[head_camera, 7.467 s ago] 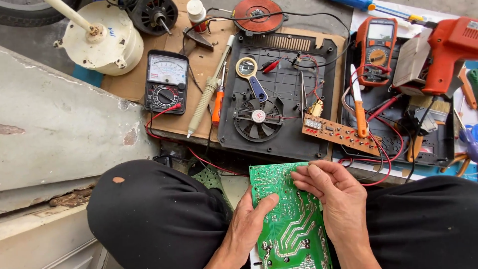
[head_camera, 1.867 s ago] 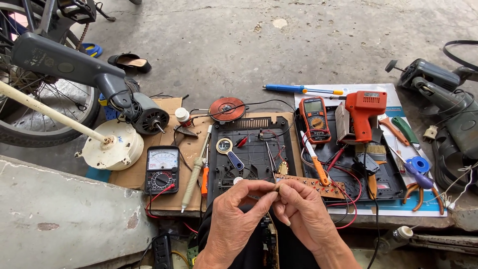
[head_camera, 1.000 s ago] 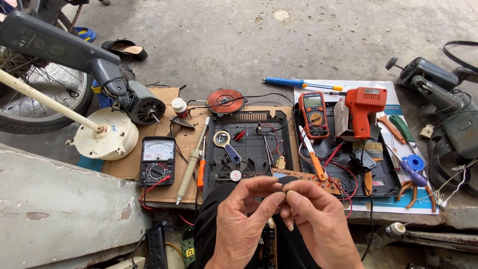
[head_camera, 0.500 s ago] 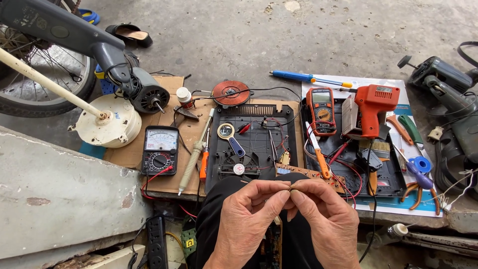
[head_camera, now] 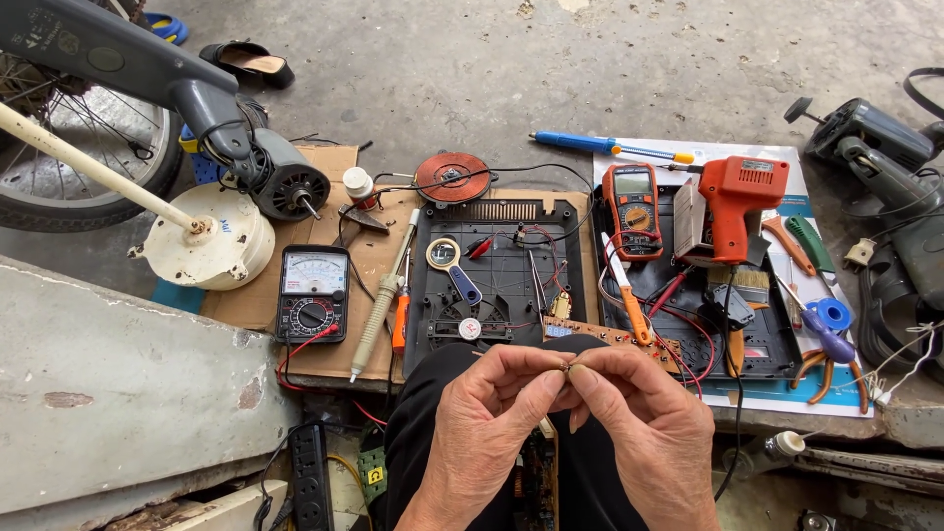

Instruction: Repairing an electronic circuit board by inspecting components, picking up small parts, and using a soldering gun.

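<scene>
A tiny component (head_camera: 565,368), too small to identify, sits pinched between the fingertips of both hands, held up over the person's lap in front of the black-clad knees (head_camera: 462,413). The left hand (head_camera: 487,418) closes thumb and forefinger narrowly on it from one side; the right hand (head_camera: 644,433) meets it from the other, fingertips touching the left's. Seven and a half seconds ago both hands lay low on a green circuit board; now that board (head_camera: 536,477) shows only as a dark sliver between the legs, beneath the raised hands. Over the last two seconds the pinch looks much the same, though the view has shifted slightly.

Just beyond the fingers lies a brown strip board (head_camera: 610,336) at the near edge of a black plastic tray (head_camera: 501,275), which carries a small magnifier (head_camera: 444,256) with a blue handle and red clip leads. To the left, on cardboard (head_camera: 334,295), rest a soldering iron (head_camera: 379,305), an orange-handled screwdriver (head_camera: 399,320) and an analogue meter (head_camera: 313,293). To the right stand an orange digital meter (head_camera: 634,208) and an orange soldering gun (head_camera: 742,202), with a brush and pliers (head_camera: 821,359) near them. Farther off are a copper coil (head_camera: 452,177), a blue desoldering pump (head_camera: 610,147), a white fan base (head_camera: 206,236), a grey fan motor (head_camera: 285,182) and a bicycle wheel (head_camera: 69,157) on the concrete floor (head_camera: 472,69).
</scene>
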